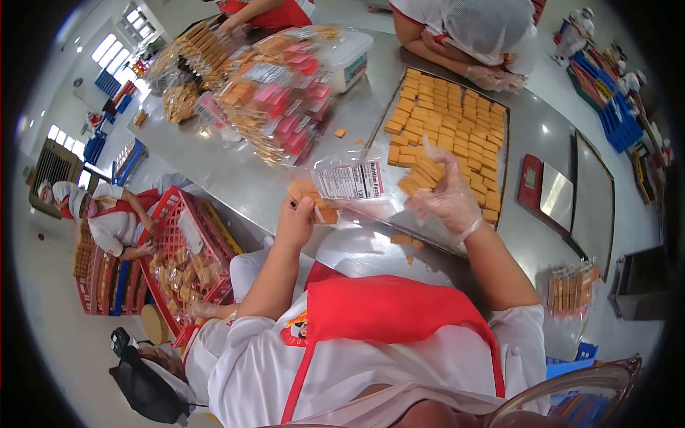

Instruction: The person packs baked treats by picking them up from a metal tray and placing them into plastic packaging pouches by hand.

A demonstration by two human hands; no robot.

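My left hand (298,217) grips the closed end of a clear plastic bag (347,182) with a nutrition label, and some orange-brown biscuits show inside that end. The bag lies sideways, its other end toward my right hand. In a clear plastic glove, my right hand (453,200) holds a small stack of biscuits (426,173) between thumb and fingers, just above the tray. Rows of rectangular biscuits (471,128) cover much of the metal tray (506,153). A few loose pieces (407,241) lie near the tray's front edge.
Filled packs (278,93) are piled at the back left beside a lidded plastic tub (346,60). A red scale (530,178) and an empty tray (596,192) are on the right. Co-workers stand across the table and at left, near red crates (168,221).
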